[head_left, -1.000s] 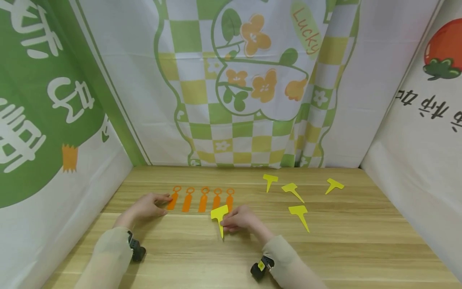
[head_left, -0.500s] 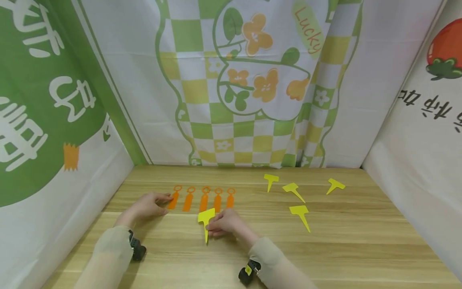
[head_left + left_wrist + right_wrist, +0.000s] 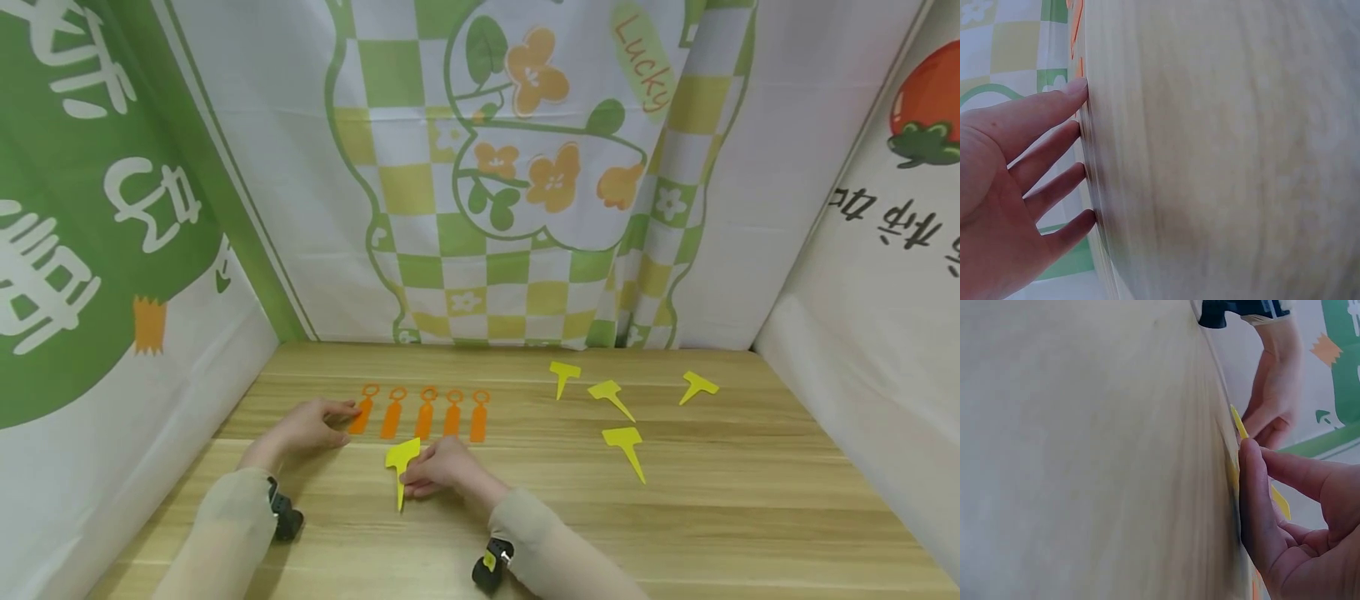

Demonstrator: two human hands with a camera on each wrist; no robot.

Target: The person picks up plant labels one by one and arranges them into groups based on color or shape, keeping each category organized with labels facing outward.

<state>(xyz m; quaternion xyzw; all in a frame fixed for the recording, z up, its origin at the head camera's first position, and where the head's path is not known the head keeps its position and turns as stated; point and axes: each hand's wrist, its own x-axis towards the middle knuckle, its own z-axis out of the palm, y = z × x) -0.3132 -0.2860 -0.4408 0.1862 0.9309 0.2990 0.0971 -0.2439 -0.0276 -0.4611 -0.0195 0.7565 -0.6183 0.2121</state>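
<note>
Yellow tag (image 3: 402,455) was pinched by fingers of the right hand (image 3: 446,467), nearer than the orange tags (image 3: 424,422); the left hand (image 3: 309,423), fingers spread, touched the leftmost orange tag (image 3: 362,420).

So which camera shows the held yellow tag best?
The head view: the yellow tag shows nearly its whole T shape in the right hand. Right wrist shows only parts around the fingers; left wrist, none.

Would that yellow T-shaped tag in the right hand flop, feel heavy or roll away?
The flat yellow T-shaped tag, perhaps plastic, is probably stiff: the right hand pinches it, yet it isn't drooping. It's likely light, since it looks thin. Being flat, it would probably slide rather than roll.
</note>
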